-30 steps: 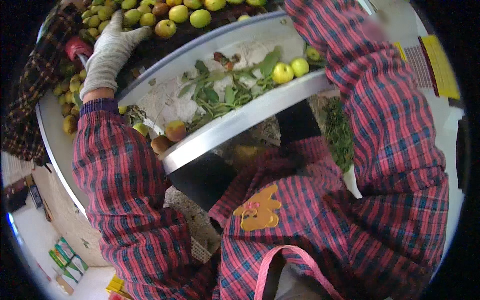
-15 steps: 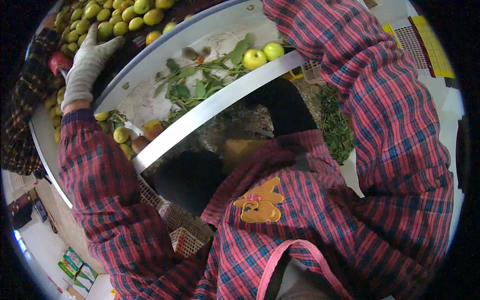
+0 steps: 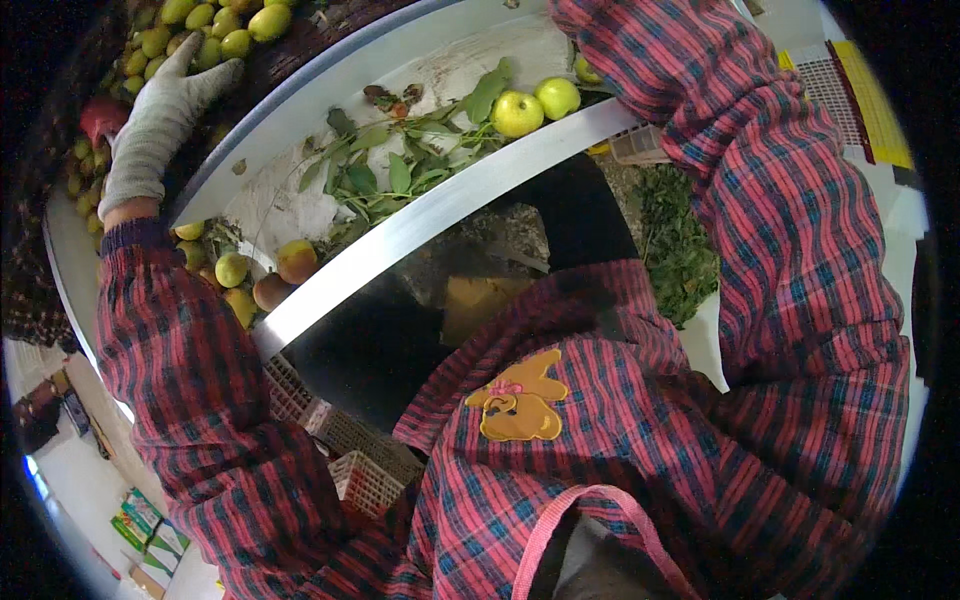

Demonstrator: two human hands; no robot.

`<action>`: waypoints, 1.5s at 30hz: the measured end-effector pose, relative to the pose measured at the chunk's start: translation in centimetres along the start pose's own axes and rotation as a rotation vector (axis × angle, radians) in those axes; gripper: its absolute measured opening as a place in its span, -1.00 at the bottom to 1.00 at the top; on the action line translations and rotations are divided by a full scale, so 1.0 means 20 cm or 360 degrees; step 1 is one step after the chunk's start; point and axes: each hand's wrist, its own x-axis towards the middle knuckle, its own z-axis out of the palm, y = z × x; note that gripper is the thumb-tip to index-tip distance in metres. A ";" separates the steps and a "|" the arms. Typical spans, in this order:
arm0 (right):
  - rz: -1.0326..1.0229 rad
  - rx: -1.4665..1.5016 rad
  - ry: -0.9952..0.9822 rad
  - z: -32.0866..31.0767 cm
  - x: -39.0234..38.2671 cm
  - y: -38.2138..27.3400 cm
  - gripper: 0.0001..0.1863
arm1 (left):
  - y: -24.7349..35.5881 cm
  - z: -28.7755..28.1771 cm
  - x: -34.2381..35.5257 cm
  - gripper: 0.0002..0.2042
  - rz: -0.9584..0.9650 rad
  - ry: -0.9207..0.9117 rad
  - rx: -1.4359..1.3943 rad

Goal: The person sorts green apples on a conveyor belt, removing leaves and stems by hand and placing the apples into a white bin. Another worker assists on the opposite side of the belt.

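Observation:
My left hand (image 3: 165, 118), in a pale knit glove, reaches over the sorting trough's far wall at the upper left. Its finger and thumb are spread against the small yellow-green fruits (image 3: 200, 18) heaped on a dark surface. No fruit is plainly gripped. My right sleeve (image 3: 640, 55) runs out past the top edge, so that hand is out of sight. Below the sleeve, two pale green, apple-like fruits (image 3: 517, 114) lie in the white trough (image 3: 490, 60) beside green leaves (image 3: 370, 178). A third green fruit (image 3: 586, 70) is partly covered by the sleeve.
A metal rim (image 3: 400, 235) curves between my body and the trough. Several yellow and reddish fruits (image 3: 296, 261) sit at its left end. Another person's red-gloved hand (image 3: 103, 120) is left of mine. Plastic crates (image 3: 365, 480) and leafy cuttings (image 3: 680, 235) lie below the rim.
My left hand has shifted slightly left and up. Fewer heaped fruits show at the top. A third green fruit now shows beside my right sleeve, which has moved a little right.

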 end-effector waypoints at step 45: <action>-0.0246 0.0338 0.0342 -0.07 0.06 -0.05 -0.53 | -0.05 0.01 0.11 -0.29 -0.0122 0.0209 0.0353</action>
